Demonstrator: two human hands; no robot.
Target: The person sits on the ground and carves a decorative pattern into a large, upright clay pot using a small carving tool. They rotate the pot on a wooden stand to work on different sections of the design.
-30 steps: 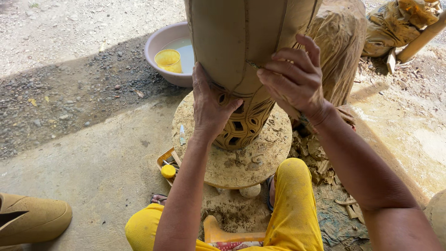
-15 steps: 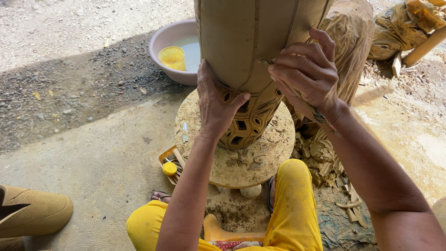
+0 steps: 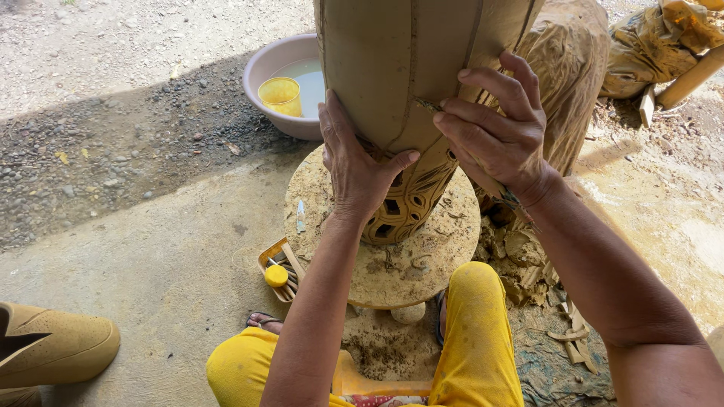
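Note:
A tall unfired clay vase (image 3: 407,75) with carved grooves and a pierced lattice base stands on a round turntable (image 3: 422,256). My left hand (image 3: 354,169) lies flat against the vase's lower left side, thumb stretched across the clay. My right hand (image 3: 494,128) presses on the right side, fingers curled at a groove, and seems to pinch a thin tool; only a small tip shows at the fingertips. My knees in yellow trousers (image 3: 467,332) flank the turntable.
A pink basin (image 3: 275,64) of water with a yellow cup (image 3: 280,96) sits behind the vase. A small wooden tray (image 3: 277,270) with tools and a yellow lid lies left of the turntable. Clay scraps (image 3: 528,256) litter the right; wrapped clay lumps (image 3: 648,45) far right.
My right hand has shifted slightly up along the groove and its fingers have spread. The left hand stays pressed on the vase. The view has drifted a little.

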